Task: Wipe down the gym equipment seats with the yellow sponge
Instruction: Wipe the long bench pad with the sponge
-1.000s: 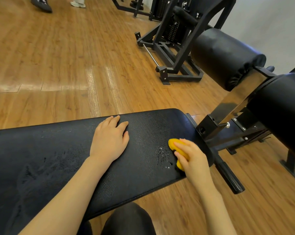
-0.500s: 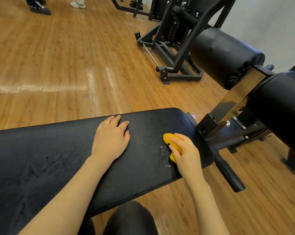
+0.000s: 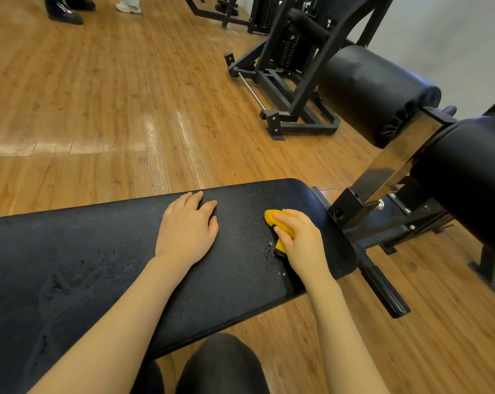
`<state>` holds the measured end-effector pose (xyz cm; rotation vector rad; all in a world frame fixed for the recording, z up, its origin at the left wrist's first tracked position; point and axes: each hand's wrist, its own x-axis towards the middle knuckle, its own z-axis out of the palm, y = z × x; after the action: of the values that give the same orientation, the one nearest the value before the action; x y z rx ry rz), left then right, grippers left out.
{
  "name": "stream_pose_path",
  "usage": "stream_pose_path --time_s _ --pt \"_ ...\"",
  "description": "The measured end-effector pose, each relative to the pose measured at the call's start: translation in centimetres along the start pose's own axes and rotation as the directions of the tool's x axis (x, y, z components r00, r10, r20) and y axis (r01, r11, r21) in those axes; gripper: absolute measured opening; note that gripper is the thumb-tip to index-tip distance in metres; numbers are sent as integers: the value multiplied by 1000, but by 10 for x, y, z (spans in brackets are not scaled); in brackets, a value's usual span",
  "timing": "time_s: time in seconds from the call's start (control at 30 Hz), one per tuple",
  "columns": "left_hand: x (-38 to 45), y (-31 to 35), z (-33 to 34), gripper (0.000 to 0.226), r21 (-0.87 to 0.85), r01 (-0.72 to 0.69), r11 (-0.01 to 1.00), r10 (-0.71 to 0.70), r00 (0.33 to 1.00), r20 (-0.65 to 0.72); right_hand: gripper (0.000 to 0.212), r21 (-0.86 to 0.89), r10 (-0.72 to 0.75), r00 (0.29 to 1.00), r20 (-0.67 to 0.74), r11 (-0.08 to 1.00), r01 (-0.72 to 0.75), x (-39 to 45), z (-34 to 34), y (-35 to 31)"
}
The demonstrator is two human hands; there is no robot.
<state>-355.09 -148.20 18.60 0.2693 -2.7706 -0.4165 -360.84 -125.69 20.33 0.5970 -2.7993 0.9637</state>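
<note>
Two hands on bench (image 3: 104,268): left hand (image 3: 187,229) flat, fingers straight; right hand (image 3: 300,243) fingers curled round yellow sponge (image 3: 280,223), pressed near padded end. Best done with even pressure, overlapping strokes. Sponge underside hidden; bench cut off at left edge.
</note>
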Motion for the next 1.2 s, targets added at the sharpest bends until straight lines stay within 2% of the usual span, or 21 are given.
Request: stream_pose_path --time_s 0.23,0.53,0.73,0.83,1.07,1.2 --pt "-2 1 1 36 -15 5 1000 -5 1000 -12 31 33 -40 999 14 999 40 -78 -9 -8" --pt "0 -1 1 36 -23 4 1000 -4 1000 -18 28 14 3 1000 2 1000 -3 -9 10 -16" --pt "-1 -1 0 36 -27 4 1000 -4 1000 -20 31 37 -19 998 57 999 17 -61 -3 -20" --pt "0 -1 -1 36 -29 10 1000 -10 1000 -22 33 48 -29 999 35 998 27 -86 -2 -21" --pt "1 -2 0 36 -17 -4 1000 3 1000 -26 28 30 1 1000 31 1000 -2 -33 13 -21" --pt "-4 2 -1 37 7 8 1000 -8 1000 12 31 32 13 1000 16 999 -14 -32 14 -24"
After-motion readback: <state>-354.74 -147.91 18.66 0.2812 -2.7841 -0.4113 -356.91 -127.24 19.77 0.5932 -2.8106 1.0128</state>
